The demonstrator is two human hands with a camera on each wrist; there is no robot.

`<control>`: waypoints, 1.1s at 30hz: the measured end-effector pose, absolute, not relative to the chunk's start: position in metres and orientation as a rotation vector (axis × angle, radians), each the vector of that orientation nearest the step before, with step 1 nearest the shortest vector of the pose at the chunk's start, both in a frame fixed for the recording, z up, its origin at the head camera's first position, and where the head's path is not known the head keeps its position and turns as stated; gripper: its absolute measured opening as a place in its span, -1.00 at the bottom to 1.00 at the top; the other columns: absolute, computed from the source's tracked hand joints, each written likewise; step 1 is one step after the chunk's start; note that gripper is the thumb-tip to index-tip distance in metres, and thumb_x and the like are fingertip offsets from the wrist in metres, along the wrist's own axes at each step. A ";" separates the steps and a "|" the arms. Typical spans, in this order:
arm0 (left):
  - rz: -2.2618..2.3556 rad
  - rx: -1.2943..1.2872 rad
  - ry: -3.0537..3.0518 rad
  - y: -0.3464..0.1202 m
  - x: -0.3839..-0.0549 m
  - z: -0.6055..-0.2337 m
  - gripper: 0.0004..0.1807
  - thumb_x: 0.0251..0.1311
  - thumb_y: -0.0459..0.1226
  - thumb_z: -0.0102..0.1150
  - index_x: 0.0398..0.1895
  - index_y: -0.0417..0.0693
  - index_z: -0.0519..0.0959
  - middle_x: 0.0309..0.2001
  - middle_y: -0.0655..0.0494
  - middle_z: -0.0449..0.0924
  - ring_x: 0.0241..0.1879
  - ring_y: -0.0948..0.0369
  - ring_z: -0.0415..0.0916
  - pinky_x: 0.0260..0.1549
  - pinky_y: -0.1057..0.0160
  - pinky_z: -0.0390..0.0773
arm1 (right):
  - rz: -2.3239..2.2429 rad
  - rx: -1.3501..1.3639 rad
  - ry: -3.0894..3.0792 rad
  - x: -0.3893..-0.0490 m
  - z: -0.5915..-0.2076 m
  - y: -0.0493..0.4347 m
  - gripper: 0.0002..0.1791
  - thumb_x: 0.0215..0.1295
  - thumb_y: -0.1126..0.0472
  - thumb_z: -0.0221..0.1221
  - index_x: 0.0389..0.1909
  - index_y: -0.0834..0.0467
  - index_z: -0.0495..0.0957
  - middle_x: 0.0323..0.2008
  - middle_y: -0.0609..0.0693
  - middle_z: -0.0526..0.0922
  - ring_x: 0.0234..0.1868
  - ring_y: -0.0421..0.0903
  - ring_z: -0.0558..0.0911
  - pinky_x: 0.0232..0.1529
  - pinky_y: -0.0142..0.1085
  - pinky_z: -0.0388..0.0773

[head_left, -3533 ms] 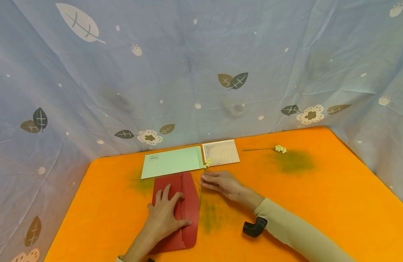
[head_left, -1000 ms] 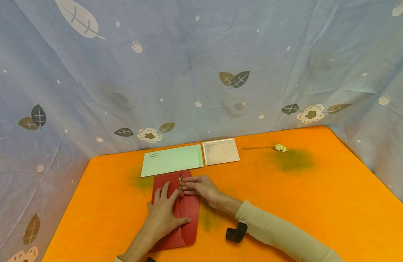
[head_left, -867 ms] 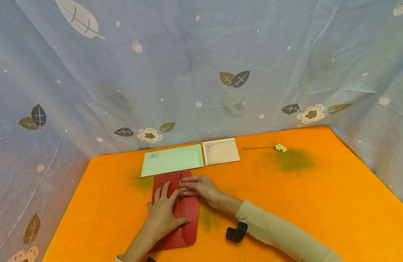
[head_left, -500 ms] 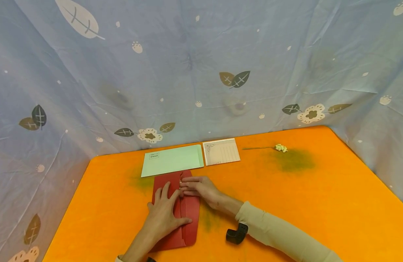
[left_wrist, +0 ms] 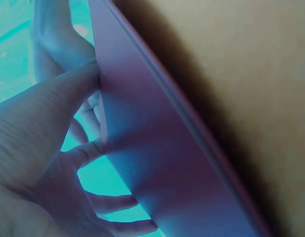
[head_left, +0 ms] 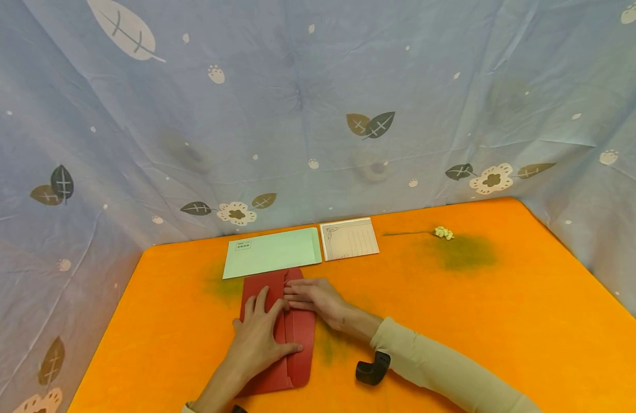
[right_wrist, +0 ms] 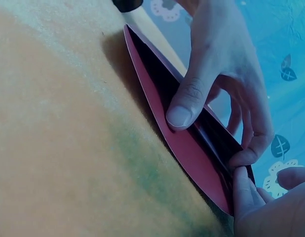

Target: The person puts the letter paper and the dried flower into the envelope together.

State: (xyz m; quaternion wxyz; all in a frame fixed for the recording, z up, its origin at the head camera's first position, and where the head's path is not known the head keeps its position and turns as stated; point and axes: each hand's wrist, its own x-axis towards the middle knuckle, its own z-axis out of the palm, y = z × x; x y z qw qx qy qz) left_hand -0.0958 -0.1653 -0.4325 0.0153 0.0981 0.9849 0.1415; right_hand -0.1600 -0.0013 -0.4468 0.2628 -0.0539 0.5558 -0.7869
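A red envelope (head_left: 299, 370) lies flat with its flap turned to the right. My left hand (head_left: 258, 330) spreads over it, thumb on the flap and index finger bent at the pocket edge. The right wrist view shows the pocket mouth gaping beside the left thumb (right_wrist: 182, 116). My right hand (head_left: 320, 298) has its straight fingers together at the far end of that mouth, fingertips at the pocket edge. Its thumb stands apart from the fingers in the right wrist view. The small flower sprig seen there earlier is hidden.
A mint-green envelope (head_left: 274, 252) lies behind the red one. Right of it is a lined card (head_left: 351, 241). Another yellow flower sprig (head_left: 443, 233) lies at the back right on the orange table (head_left: 478, 321). A patterned blue curtain (head_left: 297, 115) surrounds the back.
My right hand has carried a flower sprig left from beside the flap to the pocket mouth, and the sprig has slipped out of sight. My left hand has stayed in place.
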 end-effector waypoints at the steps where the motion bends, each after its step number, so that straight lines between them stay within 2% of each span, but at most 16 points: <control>1: 0.438 0.305 3.066 -0.165 -0.096 -0.432 -0.07 -0.30 0.25 0.52 0.21 0.10 0.48 0.40 -0.28 0.12 0.31 -0.28 0.10 -0.17 -0.52 0.31 | -2.124 -0.140 1.502 -0.160 -0.447 -0.002 -0.54 0.47 0.30 0.01 0.27 0.50 0.34 0.18 0.40 0.48 0.18 0.15 0.56 0.10 -0.15 0.53; 6: 0.448 0.291 3.067 -0.165 -0.096 -0.433 -0.09 -0.30 0.24 0.54 0.19 0.10 0.49 0.41 -0.29 0.11 0.32 -0.29 0.09 -0.15 -0.53 0.30 | -2.093 -0.128 1.494 -0.163 -0.448 -0.004 -0.48 0.50 0.17 0.00 0.30 0.47 0.32 0.22 0.37 0.46 0.22 0.14 0.53 0.15 -0.14 0.50; 13: 0.448 0.272 3.056 -0.165 -0.098 -0.433 -0.02 -0.31 0.23 0.55 0.28 0.10 0.45 0.42 -0.28 0.10 0.33 -0.30 0.07 -0.12 -0.55 0.28 | -2.068 -0.146 1.433 -0.164 -0.450 -0.007 -0.35 0.54 0.01 -0.06 0.34 0.50 0.23 0.29 0.44 0.34 0.30 0.23 0.43 0.25 -0.05 0.39; 18: 0.447 0.276 3.056 -0.165 -0.097 -0.434 -0.04 -0.30 0.24 0.54 0.25 0.09 0.46 0.42 -0.28 0.10 0.34 -0.29 0.07 -0.12 -0.55 0.28 | -2.069 -0.106 1.418 -0.163 -0.451 -0.009 -0.28 0.52 -0.05 -0.05 0.35 0.51 0.20 0.31 0.46 0.30 0.30 0.23 0.43 0.27 -0.02 0.36; 27: 0.436 0.282 3.038 -0.164 -0.098 -0.433 -0.08 -0.28 0.25 0.52 0.22 0.11 0.48 0.43 -0.28 0.09 0.34 -0.29 0.07 -0.11 -0.58 0.24 | -2.042 -0.132 1.454 -0.163 -0.449 -0.005 -0.32 0.51 -0.03 -0.03 0.31 0.51 0.25 0.28 0.44 0.36 0.27 0.23 0.46 0.25 -0.01 0.39; 33: 0.388 0.302 2.991 -0.164 -0.096 -0.430 -0.05 -0.21 0.28 0.45 0.30 0.11 0.45 0.44 -0.30 0.05 0.34 -0.35 0.05 -0.11 -0.59 0.23 | -1.939 -0.285 1.664 -0.164 -0.443 0.007 -0.51 0.52 0.17 -0.03 0.21 0.52 0.38 0.11 0.39 0.55 0.08 0.14 0.63 0.10 -0.12 0.54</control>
